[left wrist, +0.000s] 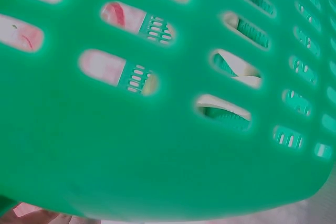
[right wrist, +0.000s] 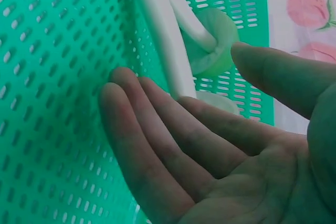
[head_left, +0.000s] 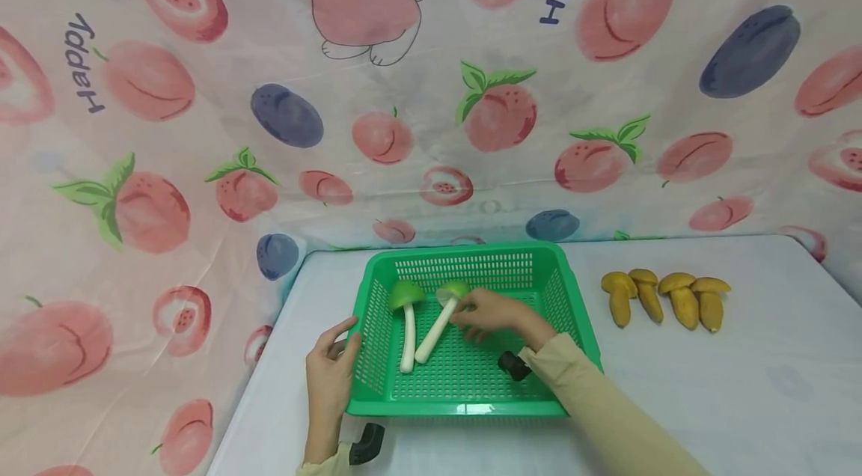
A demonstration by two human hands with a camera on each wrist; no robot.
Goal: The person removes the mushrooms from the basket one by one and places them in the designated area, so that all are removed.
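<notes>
Inside a green plastic basket lie two toy mushrooms with green caps and long white stems: the left mushroom and the right mushroom. My right hand is over the basket beside the right mushroom's cap. In the right wrist view its fingers are extended, the thumb stands apart, and the palm holds nothing; the white stem passes behind them. Against the basket's left side rests my left hand, fingers loosely bent at the rim. The perforated wall fills most of the left wrist view.
Several yellow-brown toy mushrooms lie in a row on the white tabletop, right of the basket. A fruit-printed cloth hangs behind and at the left. Each wrist carries a black camera.
</notes>
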